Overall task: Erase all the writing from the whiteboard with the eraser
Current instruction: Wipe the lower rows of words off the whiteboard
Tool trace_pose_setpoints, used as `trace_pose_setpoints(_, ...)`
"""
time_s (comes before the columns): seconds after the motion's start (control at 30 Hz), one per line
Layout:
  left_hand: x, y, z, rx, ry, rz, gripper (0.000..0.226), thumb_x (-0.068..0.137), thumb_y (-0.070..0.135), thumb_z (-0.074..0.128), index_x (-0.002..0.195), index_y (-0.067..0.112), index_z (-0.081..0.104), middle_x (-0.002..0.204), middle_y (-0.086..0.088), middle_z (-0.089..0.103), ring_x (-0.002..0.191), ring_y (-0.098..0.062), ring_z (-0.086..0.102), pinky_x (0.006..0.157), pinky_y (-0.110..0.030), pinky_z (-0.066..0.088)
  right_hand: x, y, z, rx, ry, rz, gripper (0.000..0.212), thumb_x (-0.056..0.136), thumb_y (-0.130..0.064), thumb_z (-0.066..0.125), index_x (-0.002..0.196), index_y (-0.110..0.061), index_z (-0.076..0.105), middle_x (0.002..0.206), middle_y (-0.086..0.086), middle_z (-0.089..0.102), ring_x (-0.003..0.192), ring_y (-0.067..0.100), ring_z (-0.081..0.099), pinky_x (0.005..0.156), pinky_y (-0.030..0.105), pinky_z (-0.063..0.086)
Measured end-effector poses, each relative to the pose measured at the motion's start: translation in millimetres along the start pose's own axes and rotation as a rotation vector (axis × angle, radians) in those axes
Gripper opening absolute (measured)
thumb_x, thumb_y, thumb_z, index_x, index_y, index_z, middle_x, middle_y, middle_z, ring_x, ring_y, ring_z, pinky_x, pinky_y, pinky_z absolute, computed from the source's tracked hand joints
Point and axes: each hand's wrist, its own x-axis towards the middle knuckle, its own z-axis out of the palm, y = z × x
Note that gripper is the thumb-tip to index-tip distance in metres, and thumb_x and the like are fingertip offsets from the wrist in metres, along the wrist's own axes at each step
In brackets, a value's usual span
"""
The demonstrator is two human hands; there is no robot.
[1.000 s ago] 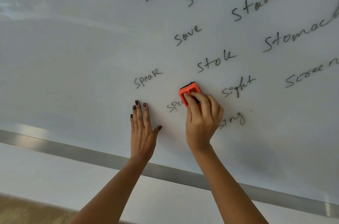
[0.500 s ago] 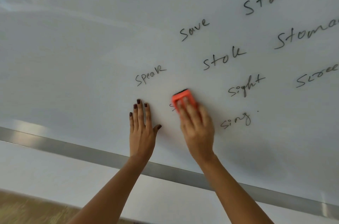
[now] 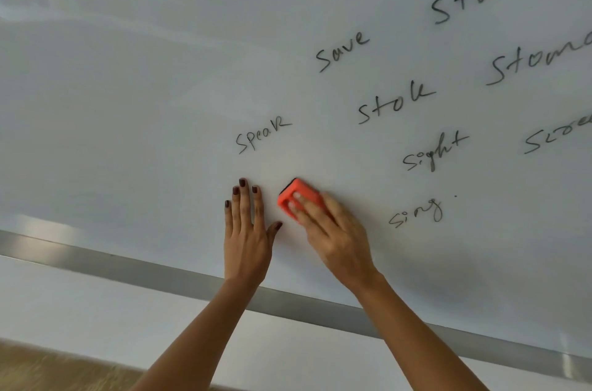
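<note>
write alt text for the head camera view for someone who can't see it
A right hand presses an orange eraser against a whiteboard beside a left hand lying flat on it. Handwritten words such as "spear" and "sing" remain around them.

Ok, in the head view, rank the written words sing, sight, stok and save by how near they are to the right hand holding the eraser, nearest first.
From the right hand pressing the eraser on the whiteboard:
1. sing, just to its right, level with the hand.
2. sight, up and to the right.
3. stok, above, slightly right.
4. save, highest, almost straight above.
</note>
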Motion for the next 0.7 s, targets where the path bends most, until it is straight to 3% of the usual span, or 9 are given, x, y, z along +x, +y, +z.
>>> trace_pose_setpoints(0.1,1,-2,2,0.011,0.02,0.006,0.074,0.1,0.043,0.035,0.155,0.002,0.004,0.162,-0.017,0.003,0.153,-0.027,-0.006,0.124,-0.042,0.005,9,-2,-1,0.086,0.184,0.455,0.046,0.099,-0.015,0.061,0.143,-0.014,0.05,0.15,0.002,0.05,0.123,0.029,0.056,0.109,0.032,0.044)
trace_pose_setpoints(0.13,1,-2,2,0.006,0.022,0.002,0.074,0.101,0.041,0.035,0.155,0.004,0.003,0.162,-0.015,0.002,0.153,-0.024,-0.011,0.124,-0.042,0.005,10,-7,-1,0.094,0.201,0.498,0.044,0.098,-0.016,0.062,0.142,-0.015,0.052,0.15,0.001,0.049,0.122,0.03,0.055,0.111,0.032,0.042)
trace_pose_setpoints(0.17,1,-1,2,-0.006,0.027,0.0,0.072,0.101,0.039,0.036,0.155,0.004,0.003,0.163,-0.015,0.001,0.153,-0.022,-0.012,0.123,-0.043,0.007,10,-14,1,0.08,0.175,0.446,0.045,0.097,-0.016,0.064,0.141,-0.015,0.053,0.151,0.001,0.048,0.121,0.031,0.058,0.108,0.033,0.045)
trace_pose_setpoints(0.27,-4,0,0,-0.111,0.041,-0.038,0.069,0.102,0.027,0.043,0.158,0.01,0.006,0.164,-0.018,-0.002,0.154,-0.027,-0.007,0.122,-0.051,0.016,-1,-26,4,0.032,-0.014,0.046,0.055,0.089,-0.008,0.073,0.14,-0.018,0.055,0.148,-0.002,0.051,0.118,0.028,0.064,0.091,0.035,0.058)
trace_pose_setpoints(0.3,-5,-1,-1,-0.158,0.053,-0.072,0.069,0.101,0.024,0.044,0.158,0.013,0.007,0.164,-0.02,-0.002,0.154,-0.03,-0.003,0.122,-0.052,0.016,-4,-25,3,0.029,-0.049,0.007,0.057,0.087,-0.007,0.074,0.14,-0.019,0.055,0.146,-0.003,0.053,0.118,0.027,0.065,0.089,0.035,0.059)
trace_pose_setpoints(0.4,1,-9,-8,-0.235,0.12,-0.169,0.068,0.1,0.024,0.041,0.158,0.013,0.007,0.164,-0.018,-0.004,0.154,-0.032,0.0,0.123,-0.05,0.014,4,-17,-2,0.024,0.059,0.272,0.053,0.091,-0.013,0.07,0.141,-0.016,0.053,0.148,0.002,0.052,0.119,0.03,0.062,0.097,0.037,0.054)
trace_pose_setpoints(0.5,22,-20,-19,-0.275,0.172,-0.216,0.071,0.1,0.029,0.037,0.159,0.017,0.0,0.166,-0.01,-0.01,0.154,-0.025,-0.005,0.125,-0.043,0.006,28,-8,-5,0.072,0.239,0.567,0.045,0.095,-0.016,0.066,0.139,-0.011,0.055,0.149,0.006,0.047,0.124,0.032,0.053,0.114,0.031,0.037)
trace_pose_setpoints(0.67,59,-32,-33,-0.271,0.246,-0.25,0.068,0.101,0.025,0.036,0.159,0.01,0.004,0.166,-0.015,-0.003,0.154,-0.024,-0.004,0.125,-0.046,0.005,43,-14,-5,-0.03,0.133,0.227,0.046,0.089,-0.014,0.071,0.135,-0.016,0.061,0.141,0.002,0.058,0.115,0.029,0.061,0.089,0.037,0.057)
trace_pose_setpoints(0.7,64,-34,-35,-0.273,0.259,-0.244,0.067,0.101,0.025,0.035,0.159,0.01,0.004,0.166,-0.013,-0.004,0.154,-0.024,-0.004,0.125,-0.046,0.005,44,-12,-6,-0.042,0.133,0.226,0.046,0.089,-0.014,0.071,0.134,-0.015,0.061,0.14,0.002,0.059,0.114,0.029,0.061,0.088,0.037,0.057)
